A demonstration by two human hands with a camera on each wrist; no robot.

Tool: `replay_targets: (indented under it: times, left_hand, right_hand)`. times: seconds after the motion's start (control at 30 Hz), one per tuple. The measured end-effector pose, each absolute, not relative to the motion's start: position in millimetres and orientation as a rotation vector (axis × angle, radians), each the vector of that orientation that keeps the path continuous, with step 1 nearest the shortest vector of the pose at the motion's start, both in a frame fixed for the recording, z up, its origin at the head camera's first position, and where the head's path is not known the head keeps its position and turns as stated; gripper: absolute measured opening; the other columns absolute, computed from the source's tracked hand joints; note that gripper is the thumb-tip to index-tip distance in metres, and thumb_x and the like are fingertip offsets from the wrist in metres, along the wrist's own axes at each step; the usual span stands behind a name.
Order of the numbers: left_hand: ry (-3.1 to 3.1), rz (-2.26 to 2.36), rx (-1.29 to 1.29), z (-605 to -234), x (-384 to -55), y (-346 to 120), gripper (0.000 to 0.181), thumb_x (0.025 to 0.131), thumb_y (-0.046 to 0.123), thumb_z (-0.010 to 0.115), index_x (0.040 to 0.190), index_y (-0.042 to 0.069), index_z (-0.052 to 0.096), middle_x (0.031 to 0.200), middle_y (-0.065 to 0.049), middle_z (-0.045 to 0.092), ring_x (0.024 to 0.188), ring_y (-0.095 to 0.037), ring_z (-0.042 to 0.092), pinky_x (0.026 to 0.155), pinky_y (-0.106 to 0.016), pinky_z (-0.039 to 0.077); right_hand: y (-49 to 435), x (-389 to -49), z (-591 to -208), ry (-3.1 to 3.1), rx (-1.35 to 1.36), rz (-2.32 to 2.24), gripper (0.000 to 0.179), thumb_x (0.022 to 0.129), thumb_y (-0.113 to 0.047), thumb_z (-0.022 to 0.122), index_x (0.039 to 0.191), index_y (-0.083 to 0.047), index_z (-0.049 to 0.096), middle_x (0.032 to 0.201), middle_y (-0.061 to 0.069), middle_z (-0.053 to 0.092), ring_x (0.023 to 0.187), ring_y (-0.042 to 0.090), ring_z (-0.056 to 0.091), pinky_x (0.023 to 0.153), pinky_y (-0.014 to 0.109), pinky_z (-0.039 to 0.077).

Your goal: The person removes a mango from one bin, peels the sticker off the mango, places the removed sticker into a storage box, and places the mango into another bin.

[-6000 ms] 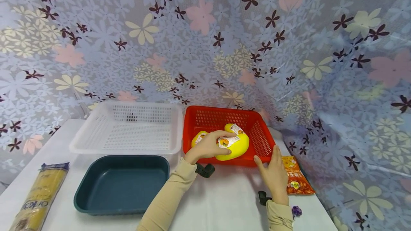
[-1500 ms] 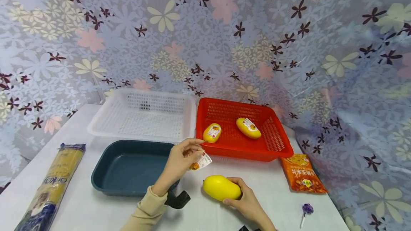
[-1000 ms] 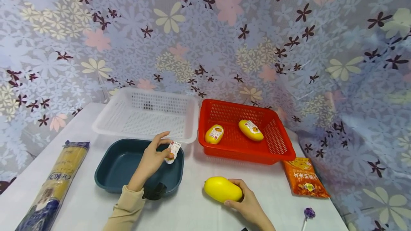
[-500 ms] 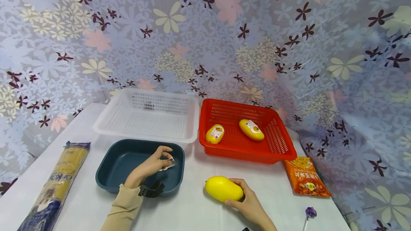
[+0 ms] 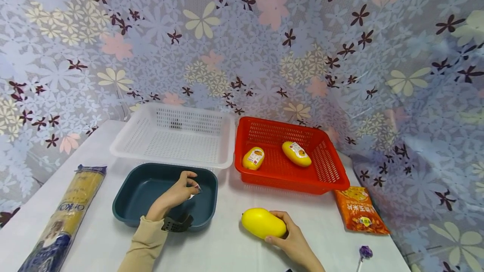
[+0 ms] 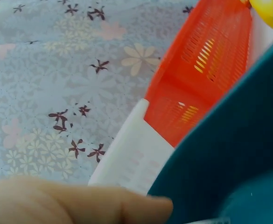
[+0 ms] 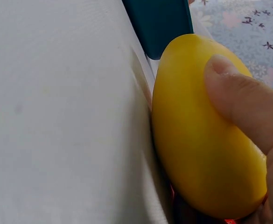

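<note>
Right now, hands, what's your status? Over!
Left hand holds small white printed sticker over dark teal plastic tray. Right hand grips smooth yellow oval fruit. Nothing seen blocking either.

Yellow fruits (image 5: 262, 223): 3 counted, 1 gripped in right hand (image 5: 293, 240), 2 contained in red basket (image 5: 281, 181). Labels (image 5: 256, 156): 3 counted, 2 borne by basket fruits, 1, partly hidden, pinched in left hand (image 5: 174, 195). Baskets: 2 counted, 1 red, 1 white basket (image 5: 181, 144). Teal tub (image 5: 145, 190): 1 seen. Food packs: 2 counted, 1 long yellow pack (image 5: 66, 217), 1 orange bag (image 5: 360, 211). Lollipop (image 5: 365, 252): 1 seen.
</note>
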State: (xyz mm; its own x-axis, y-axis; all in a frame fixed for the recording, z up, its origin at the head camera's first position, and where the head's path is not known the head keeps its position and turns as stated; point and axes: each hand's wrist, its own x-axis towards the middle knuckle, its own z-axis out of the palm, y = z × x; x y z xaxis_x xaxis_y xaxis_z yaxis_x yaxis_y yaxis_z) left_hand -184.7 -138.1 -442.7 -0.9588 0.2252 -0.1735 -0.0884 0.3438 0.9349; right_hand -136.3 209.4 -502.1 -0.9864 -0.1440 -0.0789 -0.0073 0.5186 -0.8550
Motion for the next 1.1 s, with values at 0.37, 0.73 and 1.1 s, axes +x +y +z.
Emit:
replay_targets:
  times: [0.37, 0.73, 1.1]
  left_hand:
    - [2.514, 1.447, 0.043, -444, -183, -143, 0.058, 0.091, 0.008, 0.050, 0.144, -0.002, 0.031, 0.135, -0.025, 0.046, 0.102, -0.032, 0.057, 0.096, -0.061, 0.034]
    - [2.614, 1.356, 0.205, -440, -178, -146, 0.057, 0.088, 0.007, 0.056, 0.142, 0.000, 0.041, 0.143, -0.029, 0.036, 0.125, -0.045, 0.044, 0.099, -0.061, 0.039]
    - [2.668, 1.421, 0.175, -407, -163, -175, 0.044, 0.101, 0.022, 0.049, 0.139, 0.000, 0.046, 0.139, -0.025, 0.049, 0.121, -0.043, 0.053, 0.094, -0.052, 0.047]
  right_hand:
    - [210, -136, -505, 2.630, -0.123, -1.435, 0.064, 0.072, -0.028, 0.085, 0.127, -0.020, 0.054, 0.131, -0.002, 0.060, 0.117, 0.015, 0.052, 0.104, 0.040, 0.039]
    - [208, -136, -505, 2.634, -0.132, -1.440, 0.063, 0.072, -0.029, 0.084, 0.127, -0.018, 0.054, 0.130, 0.000, 0.060, 0.117, 0.018, 0.053, 0.103, 0.044, 0.039]
    - [208, -136, -503, 2.615, -0.128, -1.435, 0.066, 0.071, -0.028, 0.086, 0.127, -0.017, 0.054, 0.131, 0.001, 0.059, 0.118, 0.021, 0.052, 0.105, 0.049, 0.036]
